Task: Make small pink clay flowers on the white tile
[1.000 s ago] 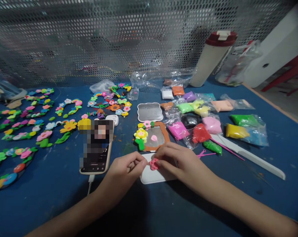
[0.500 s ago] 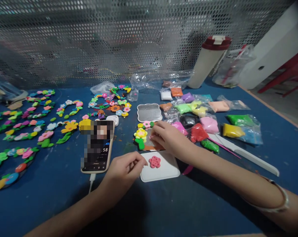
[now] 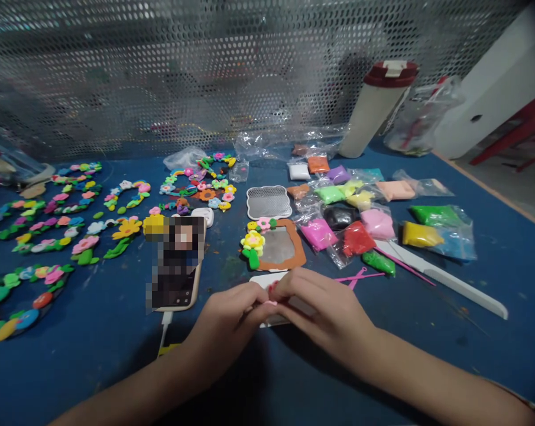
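Both hands meet over a white board (image 3: 257, 279), fingertips together around a small bit of pink clay (image 3: 271, 303). My left hand (image 3: 234, 310) pinches it from the left, and my right hand (image 3: 318, 302) closes on it from the right. Part of a red clay piece (image 3: 273, 286) shows between the fingers; the rest is hidden. Just beyond the board lies a mirror with a brown clay border (image 3: 299, 248), with a yellow flower (image 3: 253, 241), green leaves and a small pink flower along its left and top edges.
Left of the hands lies a phone (image 3: 178, 266) with a cable. Decorated clay rings (image 3: 30, 272) cover the far left. Behind is a plain mirror (image 3: 269, 203). Clay packets (image 3: 358, 238), pink tools (image 3: 360, 276), a white knife (image 3: 462, 290) and a bottle (image 3: 378, 112) are on the right.
My right hand has moved from the bordered mirror toward me, down to the board, uncovering the mirror. My left hand has shifted slightly right, and the fingertips now meet around pink clay.
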`<state>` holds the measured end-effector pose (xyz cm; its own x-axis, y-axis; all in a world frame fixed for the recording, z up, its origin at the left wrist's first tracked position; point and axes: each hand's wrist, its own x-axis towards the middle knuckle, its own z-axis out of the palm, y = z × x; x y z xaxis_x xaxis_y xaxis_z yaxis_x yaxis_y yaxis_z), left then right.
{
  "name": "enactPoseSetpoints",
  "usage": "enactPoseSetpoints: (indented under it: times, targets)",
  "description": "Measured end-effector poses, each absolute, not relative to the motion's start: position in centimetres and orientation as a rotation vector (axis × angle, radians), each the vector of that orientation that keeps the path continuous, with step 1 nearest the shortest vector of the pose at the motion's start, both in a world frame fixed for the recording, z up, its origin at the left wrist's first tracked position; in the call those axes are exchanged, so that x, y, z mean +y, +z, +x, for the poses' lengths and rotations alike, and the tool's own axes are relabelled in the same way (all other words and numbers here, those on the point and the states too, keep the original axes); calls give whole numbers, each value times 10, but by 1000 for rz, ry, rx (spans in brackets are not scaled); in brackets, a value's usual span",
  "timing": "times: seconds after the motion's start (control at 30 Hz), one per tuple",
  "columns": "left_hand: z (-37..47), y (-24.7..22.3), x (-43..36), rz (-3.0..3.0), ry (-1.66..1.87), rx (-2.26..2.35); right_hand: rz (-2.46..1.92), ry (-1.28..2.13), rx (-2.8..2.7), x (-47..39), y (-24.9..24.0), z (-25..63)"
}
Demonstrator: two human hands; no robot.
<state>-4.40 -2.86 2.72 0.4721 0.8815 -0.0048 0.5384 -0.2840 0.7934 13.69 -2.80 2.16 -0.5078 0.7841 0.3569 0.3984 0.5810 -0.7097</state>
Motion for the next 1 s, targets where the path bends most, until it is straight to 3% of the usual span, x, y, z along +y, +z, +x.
enactPoseSetpoints:
  times: [1.0]
  targets:
    - [-46,28,-28,1417,521,1101,-930,828,-1987,-25,17,138]
